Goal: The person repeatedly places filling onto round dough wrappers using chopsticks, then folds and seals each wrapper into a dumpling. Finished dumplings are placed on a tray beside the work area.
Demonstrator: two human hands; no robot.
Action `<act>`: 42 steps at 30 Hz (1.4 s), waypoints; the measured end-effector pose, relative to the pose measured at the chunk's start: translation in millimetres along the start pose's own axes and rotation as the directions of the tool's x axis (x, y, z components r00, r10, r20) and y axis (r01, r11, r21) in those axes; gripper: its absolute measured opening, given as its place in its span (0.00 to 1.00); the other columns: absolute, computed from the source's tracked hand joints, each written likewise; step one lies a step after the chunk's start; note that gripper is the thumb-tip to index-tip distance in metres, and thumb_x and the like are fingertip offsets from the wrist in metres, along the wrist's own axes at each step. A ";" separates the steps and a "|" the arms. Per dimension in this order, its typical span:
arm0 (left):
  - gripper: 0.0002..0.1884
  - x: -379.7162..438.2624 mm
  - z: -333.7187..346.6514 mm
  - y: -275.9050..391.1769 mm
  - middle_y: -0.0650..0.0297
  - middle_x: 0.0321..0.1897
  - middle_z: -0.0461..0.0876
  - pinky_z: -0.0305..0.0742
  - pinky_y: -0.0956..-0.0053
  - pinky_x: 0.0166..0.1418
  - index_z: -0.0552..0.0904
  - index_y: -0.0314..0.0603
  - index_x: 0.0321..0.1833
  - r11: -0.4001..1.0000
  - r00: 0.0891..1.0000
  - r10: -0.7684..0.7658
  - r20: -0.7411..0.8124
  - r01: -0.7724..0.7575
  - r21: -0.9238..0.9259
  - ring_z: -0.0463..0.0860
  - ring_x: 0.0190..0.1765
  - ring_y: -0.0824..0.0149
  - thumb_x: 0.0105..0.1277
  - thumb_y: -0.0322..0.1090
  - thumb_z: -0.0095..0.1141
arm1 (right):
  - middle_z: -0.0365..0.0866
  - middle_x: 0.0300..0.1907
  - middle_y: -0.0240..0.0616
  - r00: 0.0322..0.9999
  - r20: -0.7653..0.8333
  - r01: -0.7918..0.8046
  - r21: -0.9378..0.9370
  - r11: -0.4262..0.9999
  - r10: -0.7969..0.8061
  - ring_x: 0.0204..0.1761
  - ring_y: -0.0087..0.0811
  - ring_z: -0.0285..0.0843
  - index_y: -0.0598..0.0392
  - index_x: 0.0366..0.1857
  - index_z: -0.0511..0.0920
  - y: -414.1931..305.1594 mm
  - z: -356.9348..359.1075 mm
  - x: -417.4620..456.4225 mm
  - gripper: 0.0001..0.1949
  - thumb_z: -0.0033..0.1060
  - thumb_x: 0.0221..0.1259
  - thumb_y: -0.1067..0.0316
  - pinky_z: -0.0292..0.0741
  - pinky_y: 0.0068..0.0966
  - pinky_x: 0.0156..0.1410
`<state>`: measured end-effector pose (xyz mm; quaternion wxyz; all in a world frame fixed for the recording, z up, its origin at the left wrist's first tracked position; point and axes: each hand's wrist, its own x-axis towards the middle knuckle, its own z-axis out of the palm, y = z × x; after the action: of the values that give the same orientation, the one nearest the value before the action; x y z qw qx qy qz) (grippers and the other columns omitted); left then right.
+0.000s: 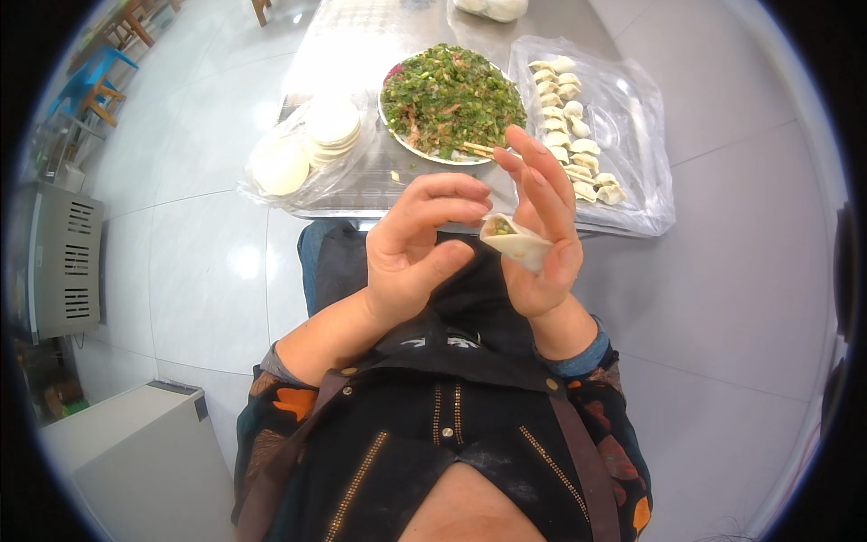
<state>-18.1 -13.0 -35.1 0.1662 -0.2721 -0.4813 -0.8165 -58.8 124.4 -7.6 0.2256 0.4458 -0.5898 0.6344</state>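
Observation:
In my right hand (545,237) is a partly folded dumpling (518,244), its wrapper gaping at the upper left so that green filling shows. My left hand (423,247) is just left of it, fingers curved and apart, holding nothing; whether a fingertip touches the wrapper I cannot tell. Chopsticks (477,149) run from the plate's filling behind my right fingers. Beyond my hands lies a round plate heaped with chopped green filling (454,98). Round dumpling wrappers (278,166) sit in a plastic bag at left. Folded dumplings (555,125) stand in rows on a plastic-covered tray (626,142) at right.
A metal table (359,40) carries these things, with a white bundle (494,8) at its far edge. On the left are a blue stool (101,64), a vented metal appliance (71,261) and a pale cabinet (142,461). Tiled floor (718,284) lies on both sides.

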 end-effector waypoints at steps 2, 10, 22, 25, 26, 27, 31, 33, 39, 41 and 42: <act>0.15 2.6 2.9 2.9 0.50 0.56 0.71 0.70 0.69 0.59 0.79 0.32 0.49 0.999 0.999 0.019 0.027 -0.020 0.032 0.74 0.57 0.60 0.58 0.22 0.58 | 0.66 0.62 0.54 1.000 -0.001 0.008 -0.001 1.000 -0.008 0.65 0.51 0.62 0.68 0.56 0.70 -1.3 0.3 0.5 0.26 0.24 0.70 0.56 0.59 0.42 0.69; 0.16 4.2 9.6 8.3 0.47 0.57 0.74 0.75 0.68 0.57 0.81 0.35 0.48 0.990 0.997 0.055 0.048 -0.061 0.128 0.77 0.57 0.56 0.55 0.17 0.58 | 0.66 0.62 0.55 0.999 -0.012 0.048 0.045 0.998 -0.047 0.64 0.52 0.63 0.66 0.57 0.70 -5.7 5.8 4.3 0.26 0.23 0.70 0.57 0.61 0.43 0.68; 0.14 6.1 10.1 19.1 0.49 0.49 0.80 0.79 0.73 0.48 0.82 0.35 0.44 0.925 0.986 0.142 0.086 -0.163 0.343 0.83 0.47 0.58 0.53 0.18 0.61 | 0.65 0.62 0.57 0.997 -0.008 0.080 0.107 0.991 -0.080 0.64 0.52 0.63 0.66 0.57 0.70 -8.0 9.9 7.6 0.26 0.23 0.71 0.57 0.61 0.43 0.68; 0.11 6.6 8.6 19.1 0.50 0.47 0.81 0.79 0.72 0.47 0.81 0.34 0.42 0.956 0.994 0.075 0.076 -0.094 0.277 0.83 0.46 0.59 0.56 0.17 0.57 | 0.66 0.61 0.58 0.997 -0.004 0.072 0.085 0.994 -0.072 0.64 0.53 0.64 0.68 0.56 0.71 -7.4 9.8 6.9 0.26 0.24 0.70 0.57 0.61 0.43 0.68; 0.09 4.9 9.0 19.4 0.50 0.46 0.81 0.78 0.71 0.48 0.80 0.35 0.40 0.965 0.998 0.031 0.055 -0.045 0.260 0.83 0.45 0.59 0.58 0.17 0.55 | 0.66 0.61 0.58 0.997 -0.004 0.071 0.071 0.995 -0.071 0.63 0.53 0.64 0.68 0.55 0.71 -6.8 9.2 7.2 0.26 0.24 0.70 0.58 0.61 0.43 0.67; 0.08 3.8 9.6 19.7 0.50 0.44 0.81 0.78 0.69 0.48 0.79 0.35 0.39 0.970 0.999 -0.013 0.034 0.004 0.244 0.83 0.44 0.59 0.60 0.16 0.53 | 0.66 0.61 0.58 0.998 -0.005 0.070 0.062 0.996 -0.070 0.63 0.53 0.64 0.69 0.55 0.71 -6.7 8.8 7.6 0.26 0.24 0.70 0.58 0.61 0.43 0.67; 0.07 1.1 14.6 18.8 0.52 0.44 0.81 0.76 0.70 0.51 0.79 0.33 0.41 0.990 0.991 -0.128 -0.044 0.125 -0.063 0.81 0.46 0.61 0.62 0.18 0.52 | 0.67 0.60 0.58 0.998 -0.011 0.069 0.041 0.997 -0.069 0.63 0.53 0.64 0.71 0.54 0.72 -6.6 7.6 9.0 0.25 0.26 0.69 0.59 0.62 0.44 0.67; 0.11 -1.0 20.8 19.7 0.53 0.48 0.80 0.74 0.72 0.54 0.80 0.31 0.46 0.888 0.957 -0.275 -0.087 0.218 -0.404 0.80 0.50 0.64 0.61 0.17 0.53 | 0.67 0.60 0.58 0.997 -0.011 0.074 0.048 0.996 -0.074 0.63 0.53 0.65 0.71 0.53 0.72 -5.9 7.2 9.9 0.25 0.26 0.68 0.60 0.62 0.44 0.67; 0.12 7.9 15.1 19.0 0.60 0.49 0.74 0.71 0.72 0.56 0.79 0.32 0.51 0.898 0.950 -0.303 0.081 0.313 -0.310 0.74 0.54 0.67 0.64 0.23 0.53 | 0.62 0.64 0.53 0.979 0.199 0.066 -0.121 0.991 -0.041 0.66 0.53 0.61 0.60 0.60 0.68 -5.2 -3.4 14.9 0.25 0.21 0.72 0.55 0.61 0.46 0.68; 0.12 6.6 16.9 19.3 0.61 0.48 0.73 0.71 0.73 0.55 0.80 0.32 0.50 0.883 0.944 -0.326 0.043 0.321 -0.342 0.74 0.53 0.67 0.64 0.23 0.54 | 0.67 0.61 0.55 0.988 0.144 0.066 -0.102 0.993 -0.051 0.63 0.53 0.63 0.66 0.55 0.72 -3.8 0.4 14.9 0.24 0.27 0.68 0.59 0.62 0.44 0.67; 0.11 5.6 17.6 19.6 0.62 0.48 0.73 0.71 0.73 0.55 0.80 0.32 0.49 0.876 0.941 -0.338 0.023 0.324 -0.358 0.74 0.52 0.68 0.64 0.23 0.54 | 0.70 0.59 0.56 0.992 0.118 0.066 -0.093 0.993 -0.055 0.62 0.53 0.64 0.69 0.52 0.74 -3.1 2.2 14.8 0.24 0.29 0.66 0.62 0.62 0.43 0.66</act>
<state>-7.1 -7.0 -11.2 -0.0182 -0.1948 -0.3610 -0.9118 -63.0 119.4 6.2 0.2316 0.4878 -0.6180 0.5714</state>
